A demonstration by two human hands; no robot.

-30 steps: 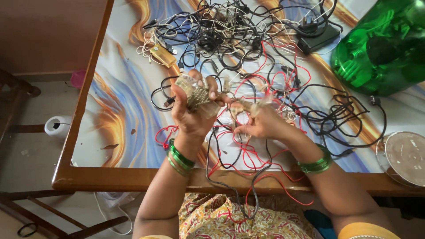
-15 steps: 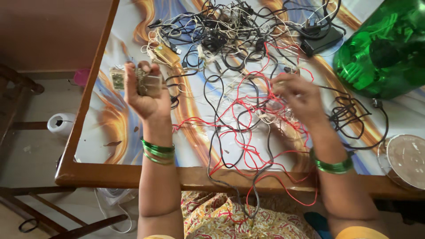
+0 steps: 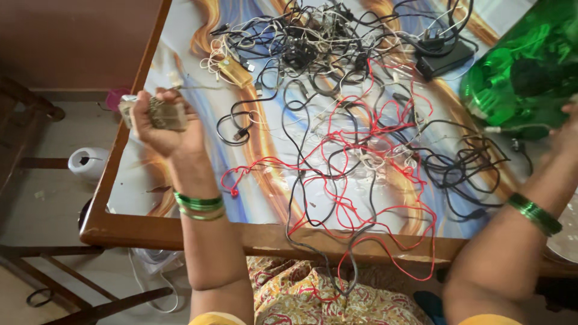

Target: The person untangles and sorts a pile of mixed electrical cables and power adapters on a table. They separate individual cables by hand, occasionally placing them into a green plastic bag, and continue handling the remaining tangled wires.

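Observation:
My left hand (image 3: 161,127) is raised over the table's left edge, fist shut on a small wound bundle of thin pale wire (image 3: 164,113). A fine strand runs from it towards the cable tangle (image 3: 337,72). My right hand (image 3: 569,129) is at the far right edge of the view beside a green plastic jar (image 3: 530,66); its fingers are cut off from sight. Loose red wire (image 3: 361,162) and black cables sprawl across the swirl-patterned table (image 3: 180,232), some hanging over the near edge onto my lap.
A black adapter (image 3: 445,57) and a small yellow device (image 3: 236,71) lie among the cables at the back. A round metal lid (image 3: 569,232) sits at the right edge. On the floor to the left are a white round object (image 3: 87,162) and wooden furniture legs (image 3: 36,111).
My hands have drawn far apart: the left moved left and up with the bundle, and the right swung out to the frame's right edge. The red wire now lies slack on the table.

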